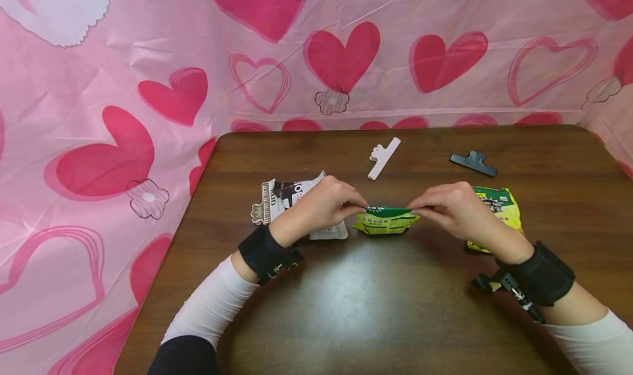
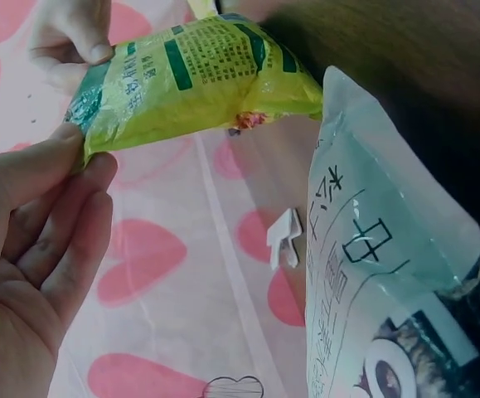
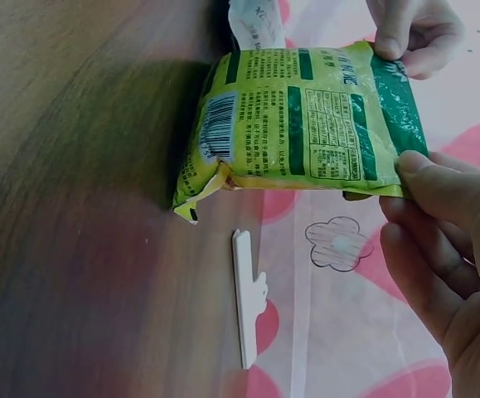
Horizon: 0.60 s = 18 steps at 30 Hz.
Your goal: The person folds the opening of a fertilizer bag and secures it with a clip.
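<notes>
A yellow and green plastic packet stands on the table between the two hands, its printed back with a barcode showing in the right wrist view. My left hand pinches one end of its green top edge between thumb and forefinger. At the other end of that edge, my right hand pinches it the same way. Left of it lies a white and dark printed bag, partly hidden by the left hand, with a cream clip on its far end. Another yellow and green packet lies behind the right hand.
Toward the back of the table lie a white bag clip and a dark grey bag clip. A pink cloth with hearts hangs behind the table and along its left side.
</notes>
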### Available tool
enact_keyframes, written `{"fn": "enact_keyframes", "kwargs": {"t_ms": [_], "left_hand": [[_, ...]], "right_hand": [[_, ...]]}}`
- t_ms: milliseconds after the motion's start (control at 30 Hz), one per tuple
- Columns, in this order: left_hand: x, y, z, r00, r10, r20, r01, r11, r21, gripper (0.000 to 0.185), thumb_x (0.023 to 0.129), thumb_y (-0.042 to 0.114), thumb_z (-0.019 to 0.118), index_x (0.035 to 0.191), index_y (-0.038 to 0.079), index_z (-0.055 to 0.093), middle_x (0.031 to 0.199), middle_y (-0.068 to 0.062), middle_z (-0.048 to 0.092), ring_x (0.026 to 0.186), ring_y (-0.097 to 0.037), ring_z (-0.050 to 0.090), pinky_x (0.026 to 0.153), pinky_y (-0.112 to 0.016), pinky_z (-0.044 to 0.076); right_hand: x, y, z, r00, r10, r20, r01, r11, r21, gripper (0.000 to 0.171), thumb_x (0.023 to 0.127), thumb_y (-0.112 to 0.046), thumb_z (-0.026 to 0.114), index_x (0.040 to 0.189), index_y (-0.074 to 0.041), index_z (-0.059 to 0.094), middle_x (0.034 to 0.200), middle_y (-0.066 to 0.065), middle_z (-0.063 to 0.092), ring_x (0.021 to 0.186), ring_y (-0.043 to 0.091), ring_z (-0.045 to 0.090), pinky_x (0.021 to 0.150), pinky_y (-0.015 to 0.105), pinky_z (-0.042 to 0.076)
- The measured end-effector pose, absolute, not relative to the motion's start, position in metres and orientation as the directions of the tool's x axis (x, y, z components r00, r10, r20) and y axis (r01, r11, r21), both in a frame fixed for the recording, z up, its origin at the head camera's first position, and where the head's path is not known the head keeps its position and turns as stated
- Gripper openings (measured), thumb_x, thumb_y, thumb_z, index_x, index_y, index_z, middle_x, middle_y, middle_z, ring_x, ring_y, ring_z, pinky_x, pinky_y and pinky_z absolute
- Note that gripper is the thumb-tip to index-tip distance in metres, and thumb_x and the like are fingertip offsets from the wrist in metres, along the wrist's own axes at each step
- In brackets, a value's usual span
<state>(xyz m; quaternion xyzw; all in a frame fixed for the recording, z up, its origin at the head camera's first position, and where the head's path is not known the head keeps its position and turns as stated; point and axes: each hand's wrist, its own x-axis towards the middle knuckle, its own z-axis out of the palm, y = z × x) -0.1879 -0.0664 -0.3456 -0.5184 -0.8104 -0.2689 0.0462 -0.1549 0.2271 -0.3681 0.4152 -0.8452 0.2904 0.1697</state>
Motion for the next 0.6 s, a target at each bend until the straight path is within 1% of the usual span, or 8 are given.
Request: {"fn": "enact_keyframes", "kwargs": {"t_ms": [233,333,433,600], "left_hand": [[-0.189,-0.065,-0.342,-0.48,0.819,0.314,0.852,0.35,0.388,0.011,0.089,0.015,0.073,0.097,0.009,0.079,0.091,-0.002,0.078,0.078,-0.007,0.071,0.071,-0.021,0.055],[-0.191,-0.066,-0.339,-0.501,0.817,0.286,0.833,0.365,0.416,0.016,0.089,0.02,0.074,0.1,0.01,0.079,0.093,-0.002,0.077,0.08,-0.006,0.071,0.073,-0.021,0.056],[-0.196,-0.067,-0.335,-0.534,0.796,0.286,0.809,0.382,0.447,0.019,0.09,0.024,0.073,0.102,0.01,0.078,0.094,-0.002,0.077,0.083,-0.006,0.071,0.075,-0.023,0.057],[-0.213,-0.065,-0.325,-0.6,0.738,0.309,0.765,0.417,0.491,0.019,0.091,0.023,0.072,0.103,0.01,0.078,0.094,-0.002,0.077,0.075,-0.006,0.065,0.069,-0.024,0.053]], "right_hand": [[-0.156,0.228,-0.367,-0.592,-0.604,0.534,-0.805,0.475,-0.355,0.031,0.064,0.005,0.086,0.09,-0.012,0.079,0.082,-0.002,0.076,0.07,0.006,0.069,0.068,0.01,0.051],[-0.155,0.228,-0.367,-0.598,-0.6,0.532,-0.801,0.477,-0.361,0.03,0.065,0.004,0.086,0.09,-0.012,0.079,0.082,-0.003,0.076,0.07,0.006,0.069,0.068,0.009,0.051],[-0.155,0.227,-0.366,-0.602,-0.6,0.526,-0.798,0.48,-0.366,0.029,0.066,0.003,0.086,0.09,-0.012,0.079,0.082,-0.003,0.076,0.069,0.005,0.069,0.066,0.009,0.05],[-0.154,0.228,-0.365,-0.61,-0.601,0.517,-0.792,0.484,-0.372,0.029,0.067,0.003,0.086,0.09,-0.013,0.079,0.082,-0.003,0.076,0.07,0.004,0.068,0.067,0.009,0.05]]}}
